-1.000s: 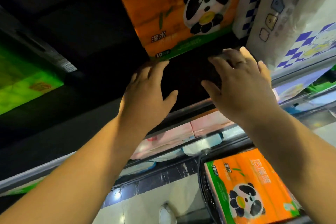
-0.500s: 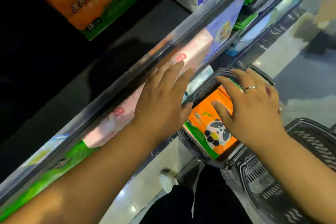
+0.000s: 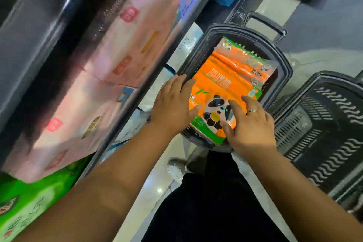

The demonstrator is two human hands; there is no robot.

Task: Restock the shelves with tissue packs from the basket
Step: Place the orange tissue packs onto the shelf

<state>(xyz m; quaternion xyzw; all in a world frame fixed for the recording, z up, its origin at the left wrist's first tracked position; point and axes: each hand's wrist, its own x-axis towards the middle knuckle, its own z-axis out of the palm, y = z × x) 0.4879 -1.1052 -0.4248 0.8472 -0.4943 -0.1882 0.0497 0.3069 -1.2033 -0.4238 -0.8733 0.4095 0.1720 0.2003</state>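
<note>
1. The shelving (image 3: 45, 31) ran along the left of the black basket (image 3: 283, 68), which stood on the floor at its foot.
2. Pink tissue packs (image 3: 125, 49) filled the shelf up and to the left of the basket, with a green pack (image 3: 29, 204) further toward the person on that same side.
3. A second black basket (image 3: 334, 127) sat just to the right of the basket, their rims close together (whether they touched could not be told).
4. The orange tissue pack (image 3: 225, 76), printed with a panda, lay flat inside the basket, filling most of it.
5. The left hand (image 3: 172, 104) was at the basket's left rim, fingers straight and spread over the pack's left edge, thumb lying on its top face.
6. The right hand (image 3: 252, 125) hovered over the basket's near right corner, fingers splayed above the panda print; the two hands were apart and neither was closed round the pack.
7. A white shoe (image 3: 176, 171) stood on the floor just on the person's side of the basket.
8. A ring (image 3: 252, 111) sat on a right-hand finger, above the basket's near right edge.
</note>
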